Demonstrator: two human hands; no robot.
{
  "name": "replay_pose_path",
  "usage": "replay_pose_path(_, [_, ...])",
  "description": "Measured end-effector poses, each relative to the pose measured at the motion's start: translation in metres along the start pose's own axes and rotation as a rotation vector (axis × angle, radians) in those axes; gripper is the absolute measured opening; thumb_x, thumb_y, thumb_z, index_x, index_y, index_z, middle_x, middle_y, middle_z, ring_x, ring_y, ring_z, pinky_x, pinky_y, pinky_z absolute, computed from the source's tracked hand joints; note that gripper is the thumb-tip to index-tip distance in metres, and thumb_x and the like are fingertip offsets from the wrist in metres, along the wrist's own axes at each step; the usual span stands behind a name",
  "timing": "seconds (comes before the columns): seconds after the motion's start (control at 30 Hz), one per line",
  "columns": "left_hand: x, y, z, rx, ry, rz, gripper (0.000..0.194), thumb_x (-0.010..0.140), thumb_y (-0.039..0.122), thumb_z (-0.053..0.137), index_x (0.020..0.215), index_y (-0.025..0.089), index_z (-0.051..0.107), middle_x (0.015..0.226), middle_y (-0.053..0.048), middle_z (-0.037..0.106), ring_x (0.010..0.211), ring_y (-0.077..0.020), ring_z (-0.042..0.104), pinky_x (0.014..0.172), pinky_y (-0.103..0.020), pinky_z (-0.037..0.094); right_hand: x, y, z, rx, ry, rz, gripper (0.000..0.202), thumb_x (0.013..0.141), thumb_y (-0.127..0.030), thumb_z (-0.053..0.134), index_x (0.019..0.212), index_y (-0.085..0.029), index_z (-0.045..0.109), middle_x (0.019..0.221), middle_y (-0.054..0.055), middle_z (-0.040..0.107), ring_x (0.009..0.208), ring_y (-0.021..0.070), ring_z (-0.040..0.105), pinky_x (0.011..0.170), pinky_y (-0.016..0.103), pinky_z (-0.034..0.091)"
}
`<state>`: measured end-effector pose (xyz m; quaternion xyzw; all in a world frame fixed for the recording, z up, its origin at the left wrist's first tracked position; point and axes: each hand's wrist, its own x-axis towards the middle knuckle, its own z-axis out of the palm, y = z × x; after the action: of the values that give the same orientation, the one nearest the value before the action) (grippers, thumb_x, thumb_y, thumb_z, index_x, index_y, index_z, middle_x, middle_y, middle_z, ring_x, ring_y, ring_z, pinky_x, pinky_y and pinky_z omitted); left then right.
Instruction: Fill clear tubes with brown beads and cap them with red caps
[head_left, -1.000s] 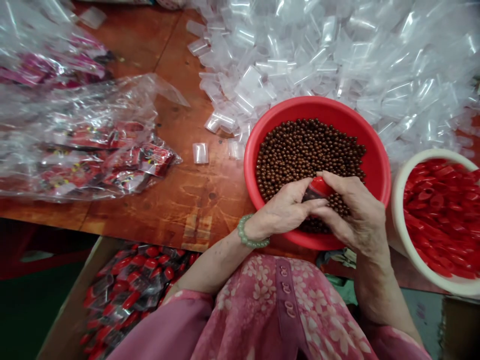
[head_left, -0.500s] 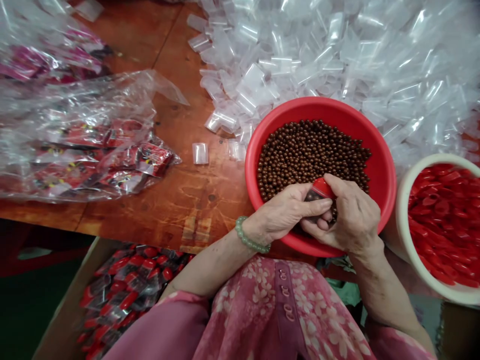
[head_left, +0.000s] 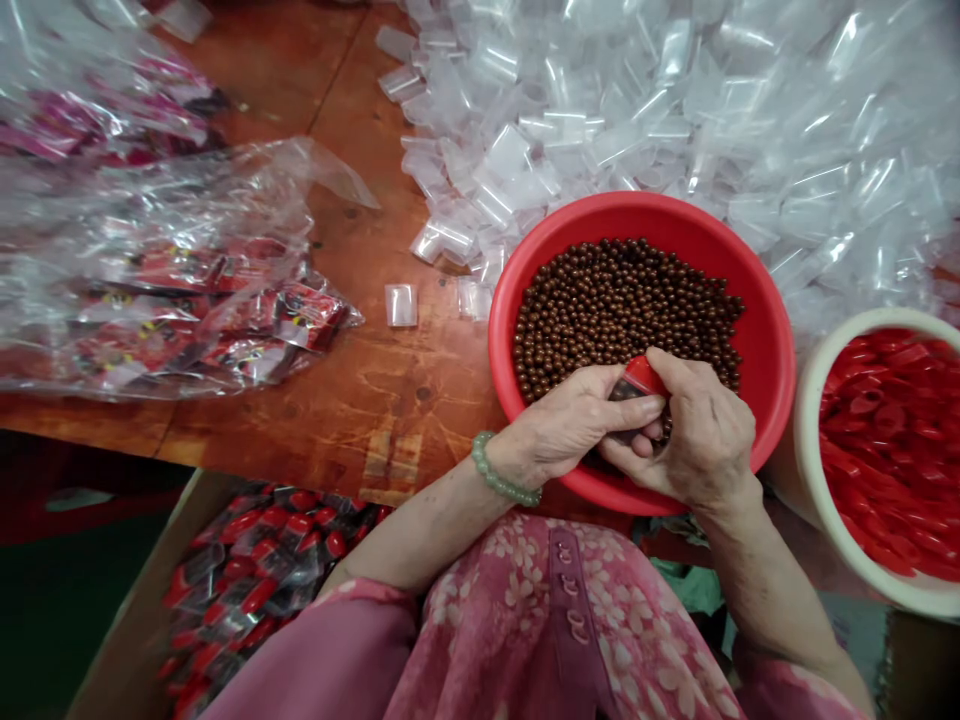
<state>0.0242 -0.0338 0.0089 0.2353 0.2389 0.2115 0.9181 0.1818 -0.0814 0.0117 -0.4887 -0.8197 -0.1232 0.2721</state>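
Note:
Over the near side of a red basin (head_left: pixel 772 400), both hands meet on one small clear plastic container with a red cap (head_left: pixel 643 374). Dark brown balls show through its clear wall. My left hand (head_left: pixel 574 425) is closed around the clear body, thumb lying along it. My right hand (head_left: pixel 697 430) is closed on the capped end, its thumb and fingers pressing there. Part of the container is hidden by the fingers. Below them, shiny brown balls (head_left: pixel 622 300) fill much of the basin.
Clear plastic sleeves (head_left: pixel 637 110) heap up behind the basin. A white bucket (head_left: pixel 810 470) of red caps (head_left: pixel 892 440) stands at right. Clear bags (head_left: pixel 285 190) with red printed packets (head_left: pixel 172 330) lie at left. Below the table edge, a box (head_left: pixel 142 600) holds several red-capped containers (head_left: pixel 255 560).
Almost nothing differs. Both hands keep hold of the container in the same place; the view has shifted very slightly.

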Motion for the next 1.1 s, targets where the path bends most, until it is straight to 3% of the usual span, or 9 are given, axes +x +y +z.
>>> replay_pose_path(0.2, [0.006,-0.001,-0.001,-0.048,-0.042,0.025,0.045,0.078,0.051,0.086,0.079,0.01,0.067,0.071,-0.003,0.068,0.062,-0.0096,0.066,0.062,-0.019,0.054,0.001,0.006,-0.001,0.185,-0.082,0.093,0.083,0.088,-0.047,0.075,0.155,-0.015,0.038,0.127,0.018,0.068,0.113,0.0317,0.068,0.092,0.048,0.063])
replay_pose_path(0.3, [0.01,0.0,-0.002,-0.1,-0.07,0.028,0.045,0.09,0.055,0.071,0.084,0.01,0.068,0.074,-0.006,0.072,0.061,-0.0132,0.069,0.064,-0.025,0.059,0.003,0.007,0.0,0.244,-0.046,0.11,0.089,0.087,-0.051,0.076,0.159,-0.018,0.036,0.137,0.019,0.064,0.122,0.0343,0.066,0.099,0.053,0.061])
replay_pose_path(0.4, [0.012,0.004,0.0,-0.12,-0.079,-0.022,0.059,0.1,0.064,0.049,0.09,0.01,0.07,0.074,-0.008,0.073,0.06,-0.0145,0.069,0.064,-0.026,0.059,0.008,0.006,0.0,0.313,0.016,0.11,0.086,0.085,-0.048,0.08,0.155,-0.018,0.042,0.136,0.019,0.064,0.125,0.0355,0.064,0.104,0.055,0.059])
replay_pose_path(0.53, [0.014,0.008,0.006,-0.13,-0.12,-0.108,0.079,0.101,0.076,0.027,0.091,0.011,0.071,0.066,-0.006,0.068,0.054,-0.0144,0.066,0.055,-0.024,0.054,0.008,0.005,-0.002,0.276,0.061,0.073,0.08,0.083,-0.045,0.082,0.149,-0.015,0.047,0.128,0.018,0.067,0.118,0.0337,0.069,0.098,0.052,0.062])
replay_pose_path(0.7, [0.017,0.003,0.012,-0.129,-0.098,-0.131,0.072,0.097,0.077,0.04,0.069,0.014,0.062,0.053,-0.002,0.058,0.044,-0.0112,0.058,0.043,-0.02,0.046,-0.005,0.009,-0.009,0.197,-0.013,0.039,0.09,0.09,-0.048,0.074,0.162,-0.021,0.028,0.136,0.016,0.066,0.122,0.0315,0.068,0.097,0.046,0.064])
replay_pose_path(0.83, [0.015,0.008,0.019,-0.145,-0.067,-0.174,0.068,0.103,0.066,0.038,0.061,0.015,0.056,0.048,-0.001,0.055,0.038,-0.0089,0.051,0.041,-0.019,0.042,-0.015,0.016,-0.009,0.231,-0.06,-0.009,0.088,0.091,-0.044,0.068,0.164,-0.019,0.025,0.139,0.017,0.065,0.127,0.0339,0.066,0.1,0.05,0.062])
replay_pose_path(0.97, [0.015,0.008,0.023,-0.196,-0.028,-0.147,0.059,0.107,0.05,0.036,0.061,0.017,0.054,0.044,0.0,0.053,0.035,-0.0087,0.049,0.039,-0.018,0.041,-0.02,0.018,-0.002,0.175,0.005,-0.02,0.092,0.087,-0.045,0.072,0.162,-0.019,0.027,0.137,0.017,0.066,0.122,0.0355,0.068,0.097,0.052,0.063])
replay_pose_path(1.1, [0.016,-0.001,0.02,-0.243,-0.034,-0.067,0.046,0.099,0.053,0.053,0.07,0.018,0.059,0.045,0.002,0.056,0.033,-0.0096,0.047,0.037,-0.018,0.039,-0.016,0.017,-0.001,0.176,-0.004,-0.028,0.088,0.09,-0.047,0.068,0.162,-0.021,0.025,0.135,0.017,0.067,0.12,0.0347,0.07,0.094,0.051,0.065])
